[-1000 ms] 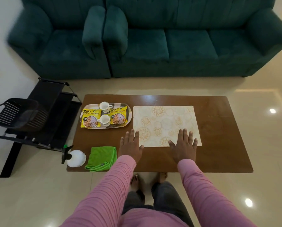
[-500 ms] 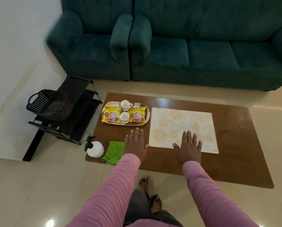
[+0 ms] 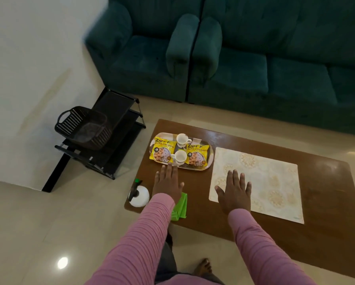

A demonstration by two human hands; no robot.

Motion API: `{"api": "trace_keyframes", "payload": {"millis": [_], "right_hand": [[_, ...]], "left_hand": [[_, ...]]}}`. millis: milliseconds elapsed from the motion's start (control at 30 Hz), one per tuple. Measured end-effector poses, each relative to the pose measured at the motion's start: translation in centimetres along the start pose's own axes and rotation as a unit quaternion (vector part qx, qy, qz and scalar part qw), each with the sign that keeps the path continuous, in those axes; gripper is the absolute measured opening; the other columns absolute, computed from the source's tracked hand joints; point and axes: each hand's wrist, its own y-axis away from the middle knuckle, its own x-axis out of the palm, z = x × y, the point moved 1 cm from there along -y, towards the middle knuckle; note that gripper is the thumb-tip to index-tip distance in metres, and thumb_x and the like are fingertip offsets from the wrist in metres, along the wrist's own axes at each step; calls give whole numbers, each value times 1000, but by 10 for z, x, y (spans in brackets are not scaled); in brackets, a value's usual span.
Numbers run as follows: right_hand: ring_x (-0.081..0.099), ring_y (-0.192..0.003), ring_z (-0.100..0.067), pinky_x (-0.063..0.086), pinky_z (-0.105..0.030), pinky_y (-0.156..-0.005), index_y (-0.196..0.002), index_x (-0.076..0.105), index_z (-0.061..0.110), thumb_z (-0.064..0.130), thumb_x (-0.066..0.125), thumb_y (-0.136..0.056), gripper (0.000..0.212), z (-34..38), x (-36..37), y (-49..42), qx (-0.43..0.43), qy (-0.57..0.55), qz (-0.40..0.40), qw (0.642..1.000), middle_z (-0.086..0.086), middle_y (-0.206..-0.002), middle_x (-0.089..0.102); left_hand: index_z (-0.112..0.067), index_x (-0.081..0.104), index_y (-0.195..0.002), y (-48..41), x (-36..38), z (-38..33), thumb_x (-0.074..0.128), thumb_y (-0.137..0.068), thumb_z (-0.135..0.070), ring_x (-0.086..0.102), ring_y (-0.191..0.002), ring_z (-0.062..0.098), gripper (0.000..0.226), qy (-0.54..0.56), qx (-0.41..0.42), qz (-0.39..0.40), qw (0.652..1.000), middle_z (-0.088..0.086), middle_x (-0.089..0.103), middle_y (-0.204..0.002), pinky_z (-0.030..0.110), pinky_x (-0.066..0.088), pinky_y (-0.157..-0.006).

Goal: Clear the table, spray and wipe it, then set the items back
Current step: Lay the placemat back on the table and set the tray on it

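- The left hand (image 3: 168, 183) has slid away from the placemat (image 3: 265, 177) toward the tray (image 3: 197, 168). Its straight, spread fingers now reach the tray's near rim and grip nothing; actual contact cannot be confirmed.
- The right hand (image 3: 234, 192) stays flat over the placemat's near left corner, fingers extended, holding nothing.
- The tray sits at the table's (image 3: 327, 192) far left, carrying two cups (image 3: 181, 139) and two yellow packets (image 3: 162, 150).
- The spray bottle (image 3: 139, 197) and green cloth (image 3: 181, 206) lie at the near left corner, untouched.
- Clearing seems about to begin, probably with the tray; nothing has left the table yet.
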Motion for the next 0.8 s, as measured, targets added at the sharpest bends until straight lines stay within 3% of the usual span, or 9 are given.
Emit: {"api": "trace_keyframes", "payload": {"millis": [300,500,667,800], "right_hand": [[-5,-148,-25,1,-45,-119,-153,6,16,53,33,-97,73,77,14,-88,37,-16,26,999,-3,-161,2],[-1,-148,-25,5,-46,-119,-153,5,14,48,39,-96,74,90,65,-170,93,-56,49,993,-4,-161,5],[4,-148,-25,7,-46,-119,-152,9,11,45,39,-98,70,77,112,-233,133,-112,48,984,-5,-161,6],[36,-135,-36,33,-46,-105,-150,19,7,30,45,-97,63,57,145,-271,187,-191,30,963,-15,-153,30]], "left_hand": [[-15,1,-155,-113,-22,79,32,-102,-41,-3,-150,29,66,-56,19,43,997,8,-2,-164,44,5,-122],[-14,0,-155,-204,1,120,31,-103,-36,0,-150,28,64,-84,28,52,995,8,-2,-163,43,6,-122],[-9,14,-153,-273,42,149,38,-100,-24,22,-145,33,60,-57,0,33,998,15,19,-159,46,23,-117],[-5,33,-144,-307,72,151,46,-96,-12,47,-125,40,50,81,-85,7,993,20,42,-142,52,41,-102]]}}
